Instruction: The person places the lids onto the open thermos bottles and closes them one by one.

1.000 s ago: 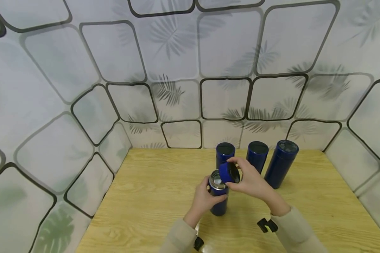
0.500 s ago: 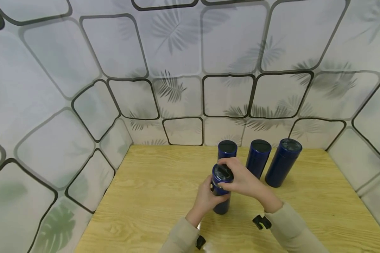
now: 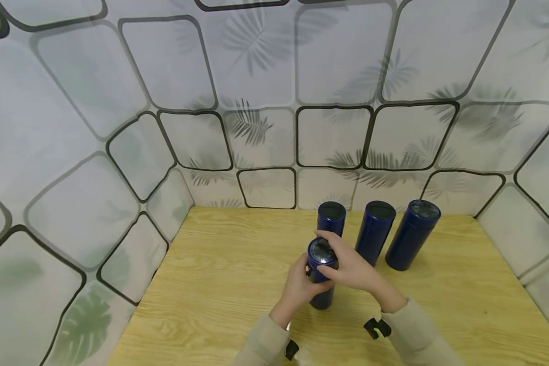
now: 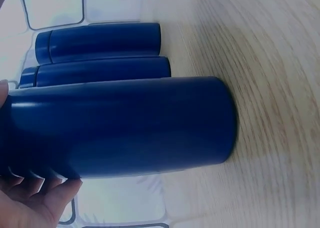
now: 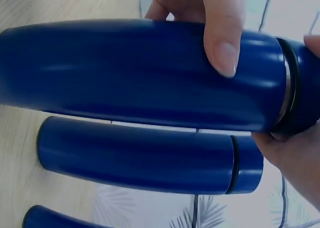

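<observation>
A dark blue vacuum flask (image 3: 322, 300) stands on the wooden table, and my left hand (image 3: 298, 285) grips it around the upper body. Its blue lid (image 3: 321, 249), with a shiny dark top, sits over the mouth. My right hand (image 3: 354, 264) holds this lid between thumb and fingers. In the right wrist view, a thin silver band (image 5: 287, 88) shows between the lid and the flask body (image 5: 125, 73). The left thumb (image 5: 225, 48) lies along the body there. In the left wrist view the flask's lower part (image 4: 165, 123) meets the table, with the lid out of sight.
Behind the held flask stand three similar lidded flasks: one directly behind (image 3: 331, 218), one further right (image 3: 375, 234) and the rightmost (image 3: 412, 236). The wooden table (image 3: 219, 274) ends at a patterned wall covering (image 3: 265, 137) at the back and sides.
The lid, tilted above the flask's uncovered mouth a second ago, has come down level onto it in my right hand. The left hand keeps its grip. The head view has shifted slightly.
</observation>
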`<state>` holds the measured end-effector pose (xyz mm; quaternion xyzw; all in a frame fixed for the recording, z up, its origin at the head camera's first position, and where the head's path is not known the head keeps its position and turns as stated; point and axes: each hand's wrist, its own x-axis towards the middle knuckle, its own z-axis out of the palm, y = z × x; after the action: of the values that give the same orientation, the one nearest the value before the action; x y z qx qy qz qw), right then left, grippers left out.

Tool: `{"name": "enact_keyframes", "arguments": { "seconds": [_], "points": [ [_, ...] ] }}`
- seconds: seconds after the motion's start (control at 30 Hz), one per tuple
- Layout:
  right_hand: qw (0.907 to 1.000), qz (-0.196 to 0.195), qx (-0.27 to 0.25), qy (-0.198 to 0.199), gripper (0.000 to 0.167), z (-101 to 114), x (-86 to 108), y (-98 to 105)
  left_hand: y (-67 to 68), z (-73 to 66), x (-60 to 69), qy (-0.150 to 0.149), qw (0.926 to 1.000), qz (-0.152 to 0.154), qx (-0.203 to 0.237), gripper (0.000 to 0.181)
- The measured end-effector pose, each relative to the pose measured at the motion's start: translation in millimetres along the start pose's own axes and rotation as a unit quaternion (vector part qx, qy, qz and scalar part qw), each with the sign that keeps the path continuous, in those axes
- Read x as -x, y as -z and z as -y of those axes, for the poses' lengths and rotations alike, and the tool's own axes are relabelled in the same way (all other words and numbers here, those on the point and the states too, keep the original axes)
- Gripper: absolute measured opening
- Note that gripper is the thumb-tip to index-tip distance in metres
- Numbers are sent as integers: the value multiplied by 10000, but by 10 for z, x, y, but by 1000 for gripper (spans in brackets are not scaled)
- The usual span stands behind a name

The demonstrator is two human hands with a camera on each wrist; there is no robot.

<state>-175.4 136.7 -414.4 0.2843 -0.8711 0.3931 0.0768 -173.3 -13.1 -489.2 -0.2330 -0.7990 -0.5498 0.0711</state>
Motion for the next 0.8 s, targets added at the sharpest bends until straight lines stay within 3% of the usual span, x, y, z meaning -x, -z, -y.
{"name": "enact_keyframes", "arguments": {
  "seconds": [0.17, 0.37, 0.5, 0.67, 0.8],
  "points": [
    [9990, -368, 127, -225, 76, -27, -19, -57, -10, -9, 6, -72, 9999, -124, 31, 61],
    [9954, -533, -782, -119, 78, -74, 29, -90, -21, -4, 16, -72, 9999, -95, -21, 63],
    [9965, -731, -359, -208, 81, -82, 24, -112, -35, -3, 22, -48, 9999, -123, 86, 64],
    [9934, -660, -935, -8, 79, -111, 78, -102, -51, -14, 30, 46, 9999, -93, 12, 64],
    [9948, -902, -429, -190, 83, -131, 87, -109, -72, -20, 25, 80, 9999, -23, 75, 64]
  ]
}}
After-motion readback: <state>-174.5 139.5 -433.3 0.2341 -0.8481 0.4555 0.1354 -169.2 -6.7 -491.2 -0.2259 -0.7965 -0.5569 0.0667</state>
